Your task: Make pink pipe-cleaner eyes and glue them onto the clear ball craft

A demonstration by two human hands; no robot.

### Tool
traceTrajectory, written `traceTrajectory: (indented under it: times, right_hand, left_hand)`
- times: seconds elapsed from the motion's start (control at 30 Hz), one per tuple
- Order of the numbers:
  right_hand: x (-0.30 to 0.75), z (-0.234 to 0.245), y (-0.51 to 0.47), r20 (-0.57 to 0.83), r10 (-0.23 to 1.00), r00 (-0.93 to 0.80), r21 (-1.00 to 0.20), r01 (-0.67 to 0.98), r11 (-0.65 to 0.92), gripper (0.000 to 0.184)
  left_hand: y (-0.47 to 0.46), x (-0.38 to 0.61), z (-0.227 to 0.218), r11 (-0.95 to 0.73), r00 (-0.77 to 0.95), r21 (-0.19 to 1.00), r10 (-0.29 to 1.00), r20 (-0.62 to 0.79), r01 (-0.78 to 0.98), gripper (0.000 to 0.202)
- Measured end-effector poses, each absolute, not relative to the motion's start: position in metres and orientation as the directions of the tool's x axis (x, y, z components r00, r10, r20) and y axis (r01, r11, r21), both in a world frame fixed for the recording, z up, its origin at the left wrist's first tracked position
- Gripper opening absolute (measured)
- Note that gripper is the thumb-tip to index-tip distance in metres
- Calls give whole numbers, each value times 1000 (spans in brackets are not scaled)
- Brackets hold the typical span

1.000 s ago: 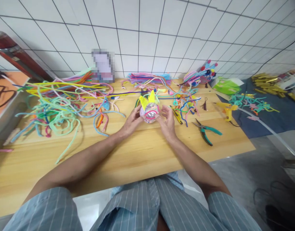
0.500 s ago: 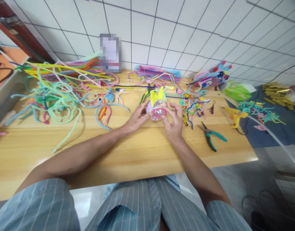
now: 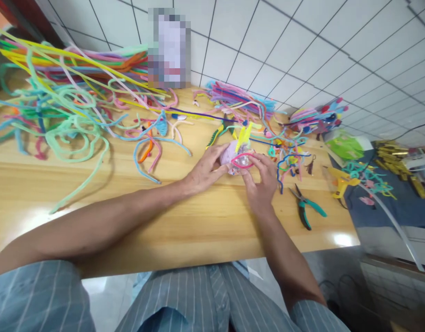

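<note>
Between my two hands is a rounded lilac craft figure (image 3: 228,154) with a shiny, clear-looking front and yellow ear-like pieces (image 3: 244,136) on top. My left hand (image 3: 208,167) grips the figure's left side, fingers behind and thumb in front. Across the shiny front lies a pink pipe cleaner loop (image 3: 237,166), bent to a pointed, leaf-like outline. My right hand (image 3: 262,177) is closed at the loop's right end, fingers and thumb on it. Whether that hand also presses on the figure is hard to see. Behind the figure, yellow-and-black handled pliers (image 3: 217,134) lie on the table.
Teal-handled pliers (image 3: 305,207) lie open on the wooden table (image 3: 198,230), right of my hands. Farther right is a yellow glue gun (image 3: 344,182). Tangled pipe cleaners (image 3: 77,133) cover the left side; a bundle (image 3: 240,101) and small scraps (image 3: 291,157) lie behind.
The pink loop has gone from rounded to narrower with pointed ends. The figure has turned slightly, bringing its yellow ears closer together in view. My head view has shifted and tilted.
</note>
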State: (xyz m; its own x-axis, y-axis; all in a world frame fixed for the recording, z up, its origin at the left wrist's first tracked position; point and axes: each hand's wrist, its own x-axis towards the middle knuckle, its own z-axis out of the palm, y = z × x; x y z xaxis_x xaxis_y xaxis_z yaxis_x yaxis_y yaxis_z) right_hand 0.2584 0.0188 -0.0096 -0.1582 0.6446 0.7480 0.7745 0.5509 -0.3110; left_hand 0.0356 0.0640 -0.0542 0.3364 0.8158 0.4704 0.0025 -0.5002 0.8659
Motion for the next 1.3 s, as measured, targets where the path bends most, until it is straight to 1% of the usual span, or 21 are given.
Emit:
traceTrajectory:
  times: [0.13,0.23,0.33,0.4,0.53,0.63,0.73,0.77,0.83,0.87,0.9,0.93,1.0,1.07,1.17,1.3]
  right_hand:
    - [262,-7,20,789,586,-187,-221,803,554,25]
    - [263,-6,20,805,571,-162,-220,812,540,19]
    - [259,-2,16,799,596,-84,-302,801,518,15]
    - [255,0,12,765,642,-55,-365,784,501,16]
    - [245,3,5,705,703,-91,-438,724,533,25]
    - [237,4,1,701,702,-127,-471,656,590,31]
    - [231,8,-3,716,688,-120,-518,569,638,30]
    - [231,10,-4,712,698,-75,-566,528,633,27]
    - [234,14,0,640,760,114,-732,392,558,16]
    - [237,16,4,560,794,237,-822,280,496,11]
    - [242,18,10,448,821,355,-893,137,428,11]
    - [247,20,17,329,835,440,-927,-16,374,16]
    - [259,23,31,144,852,504,-911,-270,313,26]
    - [267,24,42,45,866,498,-868,-410,281,34]
    - [270,26,47,-33,885,464,-831,-504,233,38]
    - [265,28,44,-84,911,404,-790,-584,186,38]
  left_hand:
    - [64,34,-54,-534,363,844,797,482,53,71]
    - [64,35,-52,-543,359,837,796,488,66,71]
    - [62,37,-51,-499,333,866,823,460,37,74]
    - [60,40,-52,-453,292,892,853,433,1,81]
    - [58,43,-54,-351,239,936,906,349,-34,97]
    - [59,43,-54,-263,237,964,935,265,-41,95]
    - [64,38,-54,-199,281,976,935,216,-89,96]
    - [66,36,-53,-190,301,974,928,219,-124,94]
    - [72,30,-51,-171,354,965,906,233,-196,89]
    - [75,27,-49,-160,380,963,894,235,-218,87]
    - [78,23,-47,-145,407,963,885,228,-226,85]
    - [80,21,-44,-123,430,967,877,212,-224,82]
    - [81,17,-38,-63,463,974,872,161,-220,82]
    - [80,14,-31,14,478,974,873,98,-225,85]
    - [74,11,-23,107,471,969,882,10,-221,84]
    - [72,-3,-24,180,443,957,894,-63,-228,75]
